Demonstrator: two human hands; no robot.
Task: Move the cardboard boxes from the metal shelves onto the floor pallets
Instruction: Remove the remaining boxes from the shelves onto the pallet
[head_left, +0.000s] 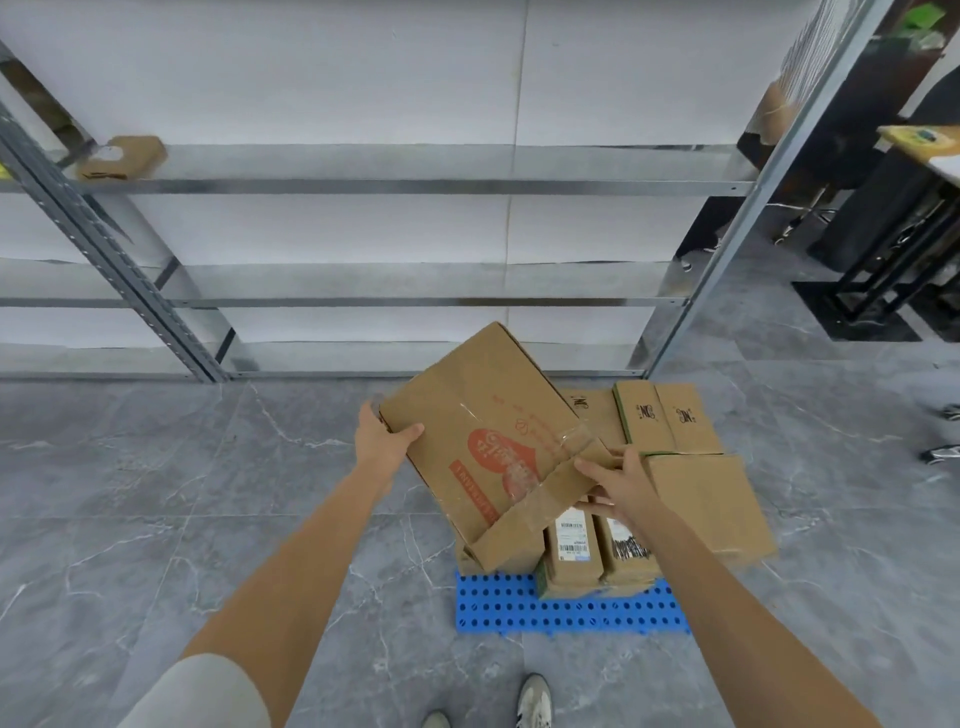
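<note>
I hold a large cardboard box (483, 431) with red print, tilted over the blue floor pallet (550, 608). My left hand (384, 434) grips its upper left corner. My right hand (621, 486) holds its right side at a loose flap. Several smaller cardboard boxes (685, 473) lie on the pallet beneath and to the right. One small cardboard box (122, 158) sits on the metal shelf (415, 186) at the far left.
Metal shelves span the back wall, with slanted uprights (104, 249) at left and right. A black stand and table (893, 249) are at the right. Grey tiled floor (156, 493) lies left of the pallet. My shoes (532, 701) are near the pallet's front.
</note>
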